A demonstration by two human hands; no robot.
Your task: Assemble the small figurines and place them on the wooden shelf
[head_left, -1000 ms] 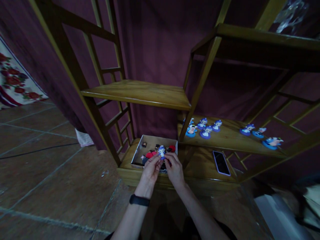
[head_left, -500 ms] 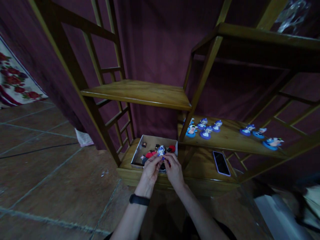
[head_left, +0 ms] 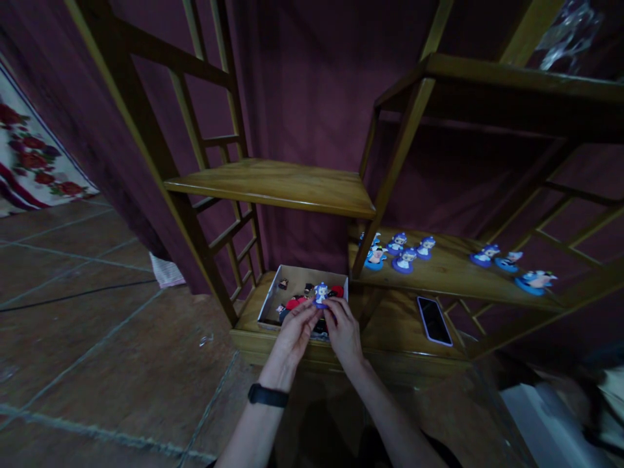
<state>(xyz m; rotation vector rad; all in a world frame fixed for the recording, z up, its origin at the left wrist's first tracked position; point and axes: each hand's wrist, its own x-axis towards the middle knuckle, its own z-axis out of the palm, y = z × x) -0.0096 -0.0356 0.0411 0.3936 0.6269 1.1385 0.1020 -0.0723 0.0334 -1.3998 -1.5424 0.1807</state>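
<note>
both hands, left hand (head_left: 292, 335) and right hand (head_left: 344, 328), pinch a small blue figurine (head_left: 320, 294) above the cardboard box (head_left: 273, 296); a phone (head_left: 431, 320) lies at 3 o'clock.

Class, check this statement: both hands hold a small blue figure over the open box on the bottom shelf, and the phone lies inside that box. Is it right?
Not quite. The left hand and right hand do hold the blue figure over the open box, but the phone lies on the bottom shelf to the right of the box, not in it. The head view shows this.
</note>
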